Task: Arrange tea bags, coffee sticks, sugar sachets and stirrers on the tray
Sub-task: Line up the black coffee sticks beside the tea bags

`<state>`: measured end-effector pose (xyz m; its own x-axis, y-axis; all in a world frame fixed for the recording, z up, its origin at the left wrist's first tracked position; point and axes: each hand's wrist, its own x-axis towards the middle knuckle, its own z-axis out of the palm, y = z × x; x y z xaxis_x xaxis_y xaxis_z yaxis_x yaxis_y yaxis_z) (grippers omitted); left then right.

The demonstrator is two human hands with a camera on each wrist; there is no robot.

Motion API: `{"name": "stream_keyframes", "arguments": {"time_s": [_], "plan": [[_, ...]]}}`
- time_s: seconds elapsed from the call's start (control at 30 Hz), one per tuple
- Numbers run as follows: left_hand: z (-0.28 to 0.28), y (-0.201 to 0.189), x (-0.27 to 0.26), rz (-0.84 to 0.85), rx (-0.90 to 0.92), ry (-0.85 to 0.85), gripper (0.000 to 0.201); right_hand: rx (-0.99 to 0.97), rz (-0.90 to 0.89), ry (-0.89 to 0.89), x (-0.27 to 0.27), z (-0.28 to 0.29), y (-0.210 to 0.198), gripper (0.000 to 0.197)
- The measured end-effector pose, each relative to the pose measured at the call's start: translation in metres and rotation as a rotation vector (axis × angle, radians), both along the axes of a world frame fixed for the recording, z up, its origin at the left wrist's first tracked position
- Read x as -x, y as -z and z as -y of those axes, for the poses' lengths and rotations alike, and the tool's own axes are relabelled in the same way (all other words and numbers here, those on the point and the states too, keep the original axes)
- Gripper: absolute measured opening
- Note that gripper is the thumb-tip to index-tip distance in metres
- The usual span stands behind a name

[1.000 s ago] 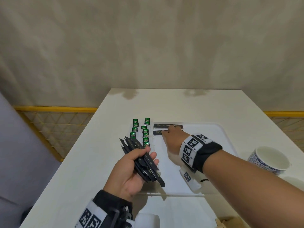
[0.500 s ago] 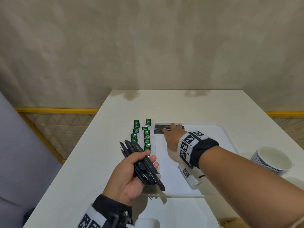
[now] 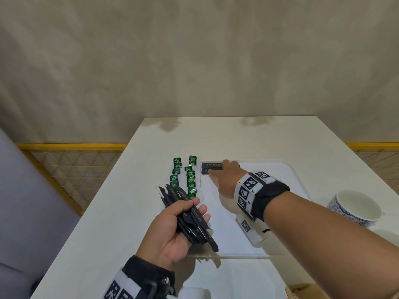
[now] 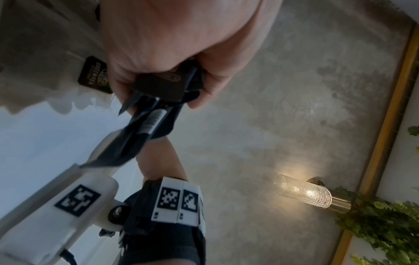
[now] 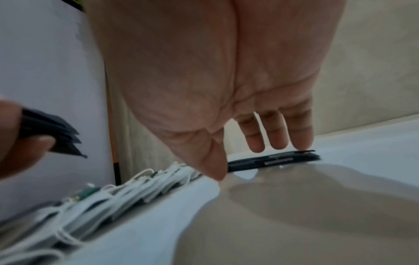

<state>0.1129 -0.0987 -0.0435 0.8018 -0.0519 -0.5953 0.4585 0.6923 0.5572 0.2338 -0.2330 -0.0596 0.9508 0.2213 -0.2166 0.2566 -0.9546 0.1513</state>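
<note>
My left hand (image 3: 172,229) grips a fanned bundle of black coffee sticks (image 3: 190,216) above the tray's near left corner; the same bundle (image 4: 149,125) shows in the left wrist view. Two black coffee sticks (image 3: 210,167) lie side by side at the far left of the clear tray (image 3: 289,169). My right hand (image 3: 226,178) reaches over them with straight fingers, the fingertips (image 5: 301,143) touching the sticks (image 5: 272,160). Two rows of green-tagged tea bags (image 3: 183,175) lie left of the sticks; their white bags and strings (image 5: 95,193) appear in the right wrist view.
A blue-patterned white cup (image 3: 356,207) stands to the right of the tray on the white table (image 3: 112,212). A cardboard corner (image 3: 302,293) peeks in at the bottom right. A yellow mesh railing (image 3: 71,167) runs behind the table's left side.
My right hand slid the second coffee stick up against the first and has stretched a little farther over both. The left hand keeps the bundle in the same place.
</note>
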Motion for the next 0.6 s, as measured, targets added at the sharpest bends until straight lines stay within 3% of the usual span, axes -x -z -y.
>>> {"name": "stream_keyframes", "arguments": {"time_s": [0.13, 0.17, 0.27, 0.33, 0.47, 0.6], "plan": [[0.002, -0.001, -0.007, 0.015, 0.010, -0.002, 0.017, -0.369, -0.073, -0.070, 0.006, 0.006, -0.027, 0.026], [0.003, -0.001, -0.010, 0.025, 0.002, -0.008, 0.017, -0.478, -0.177, -0.090, 0.008, 0.008, -0.037, 0.021], [0.006, 0.002, -0.017, 0.069, -0.049, -0.018, 0.015, -0.889, -0.686, 0.011, 0.020, 0.009, -0.055, 0.031], [0.008, 0.005, -0.020, 0.091, -0.085, -0.039, 0.024, -0.992, -0.848, 0.038, 0.025, 0.012, -0.059, 0.025], [0.011, 0.010, -0.022, 0.097, -0.121, -0.094, 0.038, -0.986, -0.771, 0.019, 0.031, 0.019, -0.059, 0.025], [0.014, 0.011, -0.023, 0.106, -0.155, -0.148, 0.038, -0.968, -0.611, -0.042, 0.032, 0.020, -0.054, 0.024]]}}
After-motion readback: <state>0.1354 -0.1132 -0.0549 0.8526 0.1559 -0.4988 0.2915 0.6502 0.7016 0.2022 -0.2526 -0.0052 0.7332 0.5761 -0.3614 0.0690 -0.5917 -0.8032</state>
